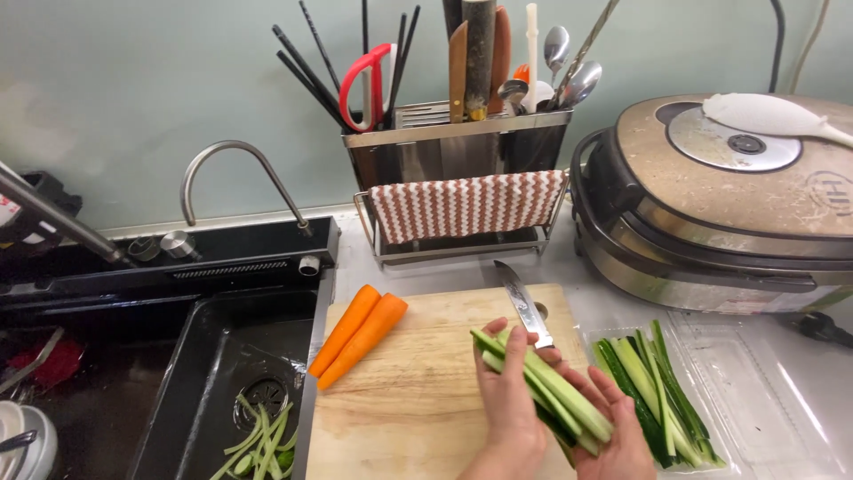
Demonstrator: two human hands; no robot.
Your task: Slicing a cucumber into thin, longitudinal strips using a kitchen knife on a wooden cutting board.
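I see both hands low in the middle of the frame: my left hand (508, 391) and right hand (613, 427) are pressed together around a bunch of long green cucumber strips (546, 387). More cut strips already lie in the clear plastic tray (755, 391) at lower right. Two whole orange carrots (360, 333) wait uncut on the pale wooden cutting board (418, 391), and the steel knife (524, 307) rests there too.

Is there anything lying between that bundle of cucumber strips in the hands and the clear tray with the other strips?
Nothing visible does. Both hands, left hand and right hand, cradle the cucumber strips right beside the clear tray. The knife lies behind them on the cutting board, off that path.
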